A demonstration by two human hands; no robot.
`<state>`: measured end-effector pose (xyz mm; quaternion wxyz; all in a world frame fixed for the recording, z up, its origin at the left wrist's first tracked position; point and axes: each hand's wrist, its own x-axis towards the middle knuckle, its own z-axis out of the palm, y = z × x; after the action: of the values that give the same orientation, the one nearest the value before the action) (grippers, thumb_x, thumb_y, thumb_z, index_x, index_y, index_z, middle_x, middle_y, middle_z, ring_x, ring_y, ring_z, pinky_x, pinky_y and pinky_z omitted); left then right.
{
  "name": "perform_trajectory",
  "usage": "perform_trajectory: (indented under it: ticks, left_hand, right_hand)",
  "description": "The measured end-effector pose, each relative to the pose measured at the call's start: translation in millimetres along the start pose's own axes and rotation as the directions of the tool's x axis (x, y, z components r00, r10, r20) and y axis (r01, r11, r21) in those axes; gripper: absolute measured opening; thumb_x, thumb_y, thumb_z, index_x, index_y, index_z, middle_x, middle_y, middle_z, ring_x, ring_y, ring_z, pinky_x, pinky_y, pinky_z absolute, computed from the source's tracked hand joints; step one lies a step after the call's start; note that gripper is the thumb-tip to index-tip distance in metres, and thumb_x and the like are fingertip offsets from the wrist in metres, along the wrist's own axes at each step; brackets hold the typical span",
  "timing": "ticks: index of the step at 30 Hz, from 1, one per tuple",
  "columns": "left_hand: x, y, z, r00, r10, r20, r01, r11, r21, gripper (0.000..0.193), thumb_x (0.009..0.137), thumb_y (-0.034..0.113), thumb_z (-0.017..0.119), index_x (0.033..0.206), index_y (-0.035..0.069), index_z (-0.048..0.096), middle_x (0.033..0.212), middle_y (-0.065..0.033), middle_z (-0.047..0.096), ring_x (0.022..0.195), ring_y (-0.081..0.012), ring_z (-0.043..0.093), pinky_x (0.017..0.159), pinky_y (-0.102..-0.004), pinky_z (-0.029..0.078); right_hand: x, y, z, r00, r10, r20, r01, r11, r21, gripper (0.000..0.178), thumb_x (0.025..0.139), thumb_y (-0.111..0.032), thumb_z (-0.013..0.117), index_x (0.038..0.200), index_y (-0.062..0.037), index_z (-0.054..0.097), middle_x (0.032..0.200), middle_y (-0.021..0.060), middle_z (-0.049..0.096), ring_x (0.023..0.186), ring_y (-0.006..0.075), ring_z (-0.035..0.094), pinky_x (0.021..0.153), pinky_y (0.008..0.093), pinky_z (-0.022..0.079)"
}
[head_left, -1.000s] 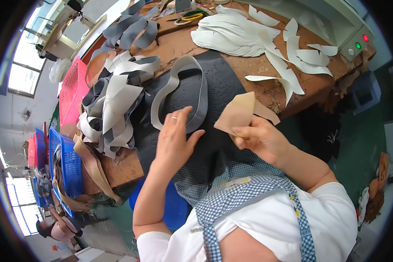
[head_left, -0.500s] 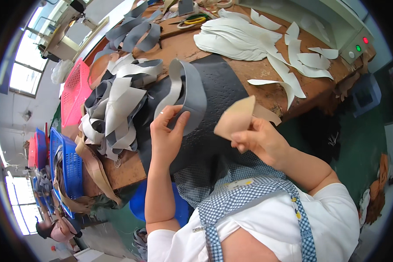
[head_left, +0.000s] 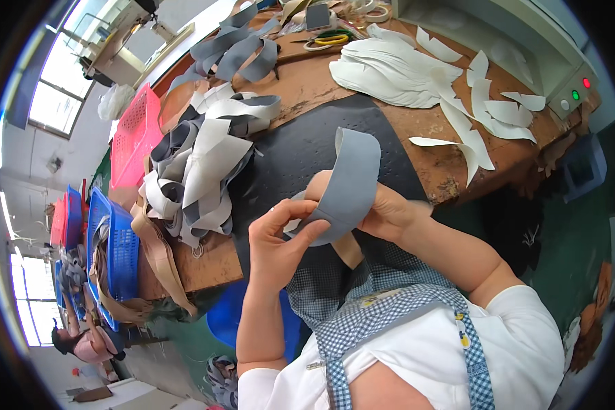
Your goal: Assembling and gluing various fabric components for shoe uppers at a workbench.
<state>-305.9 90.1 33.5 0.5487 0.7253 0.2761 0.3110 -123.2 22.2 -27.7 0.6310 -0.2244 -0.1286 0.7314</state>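
Observation:
My left hand (head_left: 280,236) pinches the lower left end of a curved grey strip (head_left: 352,178) between thumb and fingers. The strip bends upright over a black mat, its pale backing showing at the edges. My right hand (head_left: 389,212) is closed close behind the strip's right edge, which hides most of its fingers. A tan, leather-like piece (head_left: 349,251) pokes out below the strip beside that hand; the rest of it is hidden.
Below my hands lies the perforated black mat (head_left: 301,147) on a brown worktable. Grey-and-white strips (head_left: 208,154) are heaped left, near pink (head_left: 135,140) and blue baskets (head_left: 121,249). White cut pieces (head_left: 386,68) and yellow-handled scissors (head_left: 329,41) lie farther back. Another person (head_left: 92,342) is far left.
My right hand has moved left with the tan piece, behind the grey strip. The strip has turned and come nearer to me. The whole view has shifted slightly.

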Motion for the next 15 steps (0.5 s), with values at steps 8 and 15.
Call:
perform_trajectory:
  ticks: [8, 15]
  left_hand:
    - [-9, -16, 12, 0.998, -0.037, -0.044, 0.034, 0.998, -0.057, 0.018, 0.08, -0.002, 0.074, 0.097, -0.001, 0.07, 0.091, -0.0033, 0.066, 0.084, -0.0112, 0.06, 0.079, -0.0263, 0.048]
    - [-4, -11, 16, 0.973, -0.206, -0.102, 0.18, 0.959, -0.218, 0.032, 0.08, 0.002, 0.078, 0.11, -0.004, 0.067, 0.094, -0.0047, 0.068, 0.086, -0.0099, 0.062, 0.082, -0.0243, 0.051]
  right_hand:
    - [-14, 6, -19, 0.999, 0.008, -0.05, -0.013, 0.994, -0.106, 0.05, 0.087, -0.022, 0.073, 0.129, -0.0039, 0.052, 0.119, 0.0064, 0.061, 0.108, 0.0159, 0.063, 0.096, 0.0347, 0.052]
    - [-15, 8, -19, 0.998, 0.021, -0.061, -0.028, 0.993, -0.115, 0.053, 0.089, -0.022, 0.071, 0.133, -0.0034, 0.048, 0.12, 0.0078, 0.061, 0.109, 0.0167, 0.063, 0.098, 0.0354, 0.052]
